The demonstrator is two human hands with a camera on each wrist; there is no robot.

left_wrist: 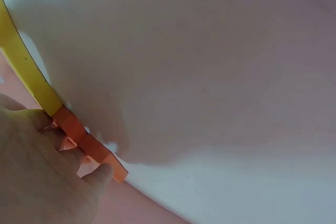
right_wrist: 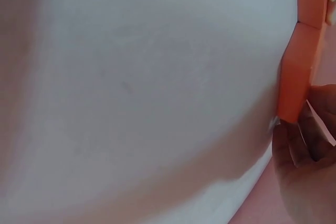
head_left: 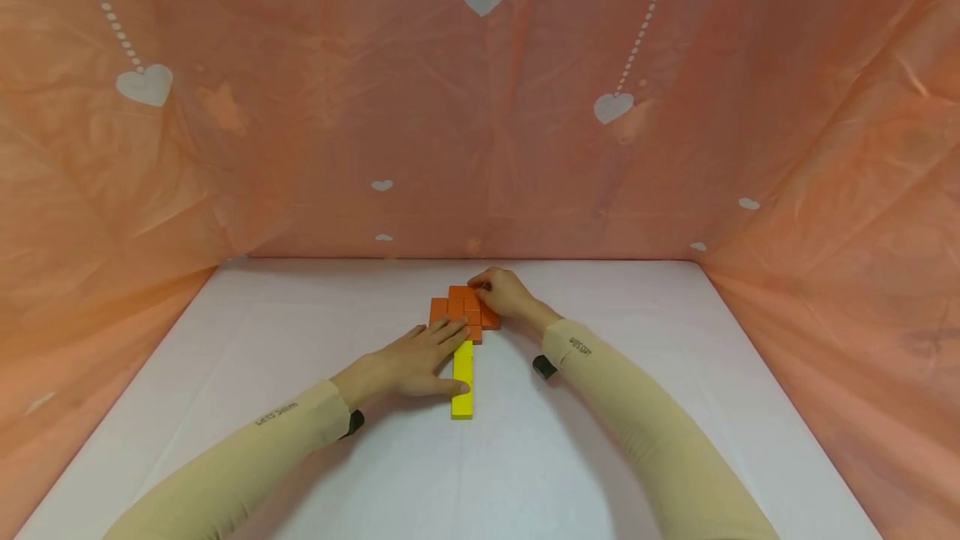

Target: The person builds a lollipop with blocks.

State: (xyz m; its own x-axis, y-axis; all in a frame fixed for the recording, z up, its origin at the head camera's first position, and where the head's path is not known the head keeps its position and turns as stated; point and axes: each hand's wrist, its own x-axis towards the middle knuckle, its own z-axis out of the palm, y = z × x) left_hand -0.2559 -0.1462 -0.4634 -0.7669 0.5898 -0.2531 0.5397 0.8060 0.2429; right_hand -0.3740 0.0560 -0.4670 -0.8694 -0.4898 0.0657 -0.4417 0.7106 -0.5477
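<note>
Several flat orange blocks [head_left: 457,303] lie close together on the white table, with a long yellow bar [head_left: 462,361] extending from their near side. My left hand [head_left: 416,362] lies spread, its fingertips over the near orange blocks and its thumb on the yellow bar. The left wrist view shows those fingers [left_wrist: 102,174] along the orange row [left_wrist: 94,148]. At the far right of the cluster, my right hand [head_left: 506,293] bends its fingers and thumb around an orange block [head_left: 490,319]. From the right wrist, this block's end [right_wrist: 296,77] sits between thumb and fingers.
White cloth [head_left: 360,473] covers the table. A peach curtain [head_left: 480,132] with white hearts hangs along the back and both sides, meeting the table's far edge just beyond the blocks. Dark wrist straps [head_left: 544,367] show below both sleeves.
</note>
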